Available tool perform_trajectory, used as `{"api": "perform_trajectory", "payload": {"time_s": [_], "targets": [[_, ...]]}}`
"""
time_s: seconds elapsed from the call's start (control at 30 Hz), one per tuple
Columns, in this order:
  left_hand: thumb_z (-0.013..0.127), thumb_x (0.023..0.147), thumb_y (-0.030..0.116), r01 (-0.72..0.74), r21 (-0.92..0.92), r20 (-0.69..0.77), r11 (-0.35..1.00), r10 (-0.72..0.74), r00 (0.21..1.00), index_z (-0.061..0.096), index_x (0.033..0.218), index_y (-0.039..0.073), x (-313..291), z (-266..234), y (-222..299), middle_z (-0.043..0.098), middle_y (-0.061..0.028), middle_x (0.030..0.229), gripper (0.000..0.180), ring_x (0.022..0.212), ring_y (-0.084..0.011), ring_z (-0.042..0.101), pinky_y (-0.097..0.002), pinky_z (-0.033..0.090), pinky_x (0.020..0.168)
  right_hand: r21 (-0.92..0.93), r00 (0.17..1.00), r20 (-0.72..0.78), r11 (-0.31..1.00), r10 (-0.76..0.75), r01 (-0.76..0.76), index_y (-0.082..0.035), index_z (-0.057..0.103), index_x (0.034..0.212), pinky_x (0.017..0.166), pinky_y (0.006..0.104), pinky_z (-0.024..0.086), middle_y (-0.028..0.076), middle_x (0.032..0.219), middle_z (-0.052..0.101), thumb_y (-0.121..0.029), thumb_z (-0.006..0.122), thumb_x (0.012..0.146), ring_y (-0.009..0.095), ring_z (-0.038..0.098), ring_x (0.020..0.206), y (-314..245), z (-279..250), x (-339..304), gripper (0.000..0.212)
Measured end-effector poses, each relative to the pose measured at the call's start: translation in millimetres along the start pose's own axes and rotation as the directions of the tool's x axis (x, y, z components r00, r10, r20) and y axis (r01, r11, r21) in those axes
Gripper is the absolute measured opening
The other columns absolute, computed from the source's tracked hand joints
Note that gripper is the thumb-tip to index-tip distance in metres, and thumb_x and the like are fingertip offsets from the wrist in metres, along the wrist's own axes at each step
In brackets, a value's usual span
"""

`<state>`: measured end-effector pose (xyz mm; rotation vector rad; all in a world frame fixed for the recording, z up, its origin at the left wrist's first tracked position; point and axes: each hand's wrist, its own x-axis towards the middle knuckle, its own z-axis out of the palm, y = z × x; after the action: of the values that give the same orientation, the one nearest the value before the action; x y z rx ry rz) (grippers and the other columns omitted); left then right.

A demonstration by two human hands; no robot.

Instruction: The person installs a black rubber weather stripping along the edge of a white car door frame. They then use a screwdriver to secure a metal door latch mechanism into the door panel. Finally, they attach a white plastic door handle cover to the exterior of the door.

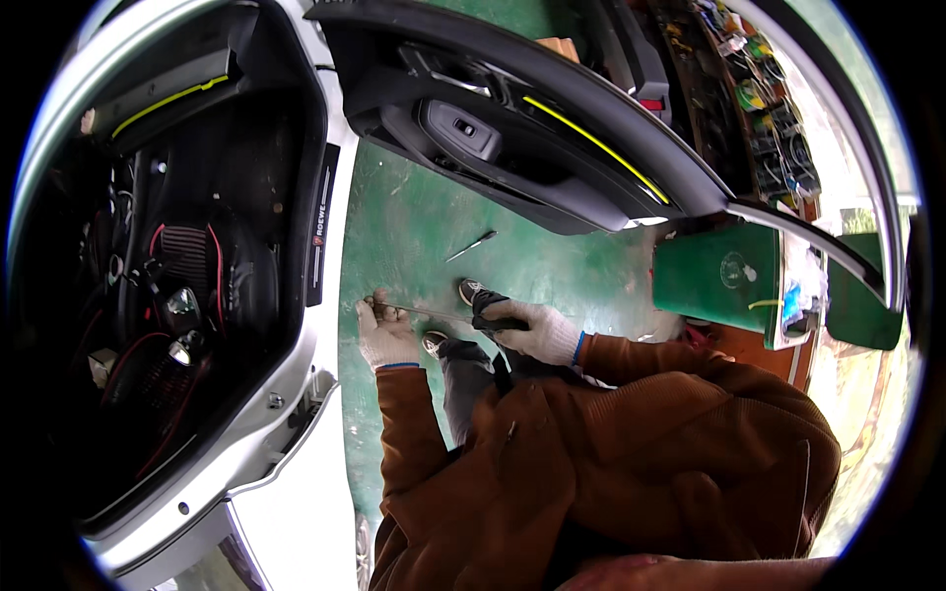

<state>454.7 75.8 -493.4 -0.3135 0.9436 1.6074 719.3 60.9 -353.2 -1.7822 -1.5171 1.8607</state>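
Observation:
My right hand [540, 333], in a white knit glove with a blue cuff, is closed round the dark handle [501, 322] of what looks like a long screwdriver. Its thin metal shaft [432, 312] runs left across to my left hand [387, 335]. That hand wears a matching glove, soiled at the fingertips, and its curled fingers pinch the far end of the shaft; the tip itself is hidden. A second slim tool with a dark handle, like a screwdriver [473, 244], lies on the green floor beyond my hands.
A white car's open doorway and sill [325, 227] stand close on my left, with dark red-trimmed seats inside. The open door [512, 128] spans the far side. Right of it are a green bin [714, 281] and a cluttered shelf [769, 118]. My shoes [471, 290] stand below my hands.

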Motion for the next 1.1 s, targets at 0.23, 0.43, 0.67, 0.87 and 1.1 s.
{"api": "perform_trajectory", "payload": {"time_s": [0.23,0.43,0.67,0.87,1.1], "targets": [[0.063,0.11,0.036,-0.052,0.118,0.175,0.992,0.031,0.984,0.062,0.108,0.013,-40,26,52,0.064,-0.0004,0.096,0.022,0.086,-0.0144,0.055,-0.033,0.046,0.078,0.01,0.964,-0.081,0.967,-0.254,0.256,-0.01,0.07,0.133,0.102,0.034,0.055,0.012,0.122,0.076,-0.015,0.071,0.096,0.023,0.072,0.114,-28,16,-27,0.037],[0.062,0.111,0.034,-0.159,-0.028,0.125,0.987,0.162,0.979,0.061,0.111,0.011,-38,33,76,0.066,-0.0028,0.098,0.023,0.092,-0.0165,0.059,-0.0361,0.05,0.09,0.03,0.963,0.029,0.964,-0.266,0.265,-0.008,0.067,0.138,0.1,0.0329,0.056,0.01,0.128,0.075,-0.014,0.07,0.1,0.017,0.071,0.109,-53,19,-5,0.039],[0.059,0.112,0.034,-0.288,-0.109,0.012,0.952,0.291,0.957,0.061,0.103,0.011,-34,69,113,0.067,-0.0005,0.095,0.024,0.07,-0.0096,0.048,-0.0286,0.044,0.072,0.139,0.932,0.201,0.951,-0.301,0.277,-0.007,0.066,0.14,0.087,0.0276,0.058,0.007,0.116,0.074,-0.012,0.068,0.101,0.012,0.069,0.094,-99,5,50,0.039],[0.058,0.112,0.036,-0.344,-0.146,0.001,0.928,0.347,0.938,0.064,0.103,0.016,-23,100,142,0.068,0.0002,0.092,0.023,0.07,-0.0123,0.052,-0.0304,0.045,0.071,0.032,0.894,0.253,0.927,-0.37,0.374,-0.007,0.067,0.138,0.083,0.0274,0.058,0.007,0.116,0.074,-0.013,0.07,0.099,0.011,0.067,0.089,-133,-7,93,0.039],[0.063,0.11,0.034,-0.33,-0.206,0.103,0.921,0.356,0.929,0.065,0.11,0.015,0,154,156,0.069,0.0005,0.098,0.02,0.088,-0.0129,0.059,-0.0322,0.048,0.083,0.174,0.909,0.216,0.93,-0.356,0.323,-0.003,0.065,0.138,0.093,0.0301,0.057,0.008,0.125,0.073,-0.008,0.07,0.098,0.014,0.069,0.103,-171,-29,112,0.041]]}}
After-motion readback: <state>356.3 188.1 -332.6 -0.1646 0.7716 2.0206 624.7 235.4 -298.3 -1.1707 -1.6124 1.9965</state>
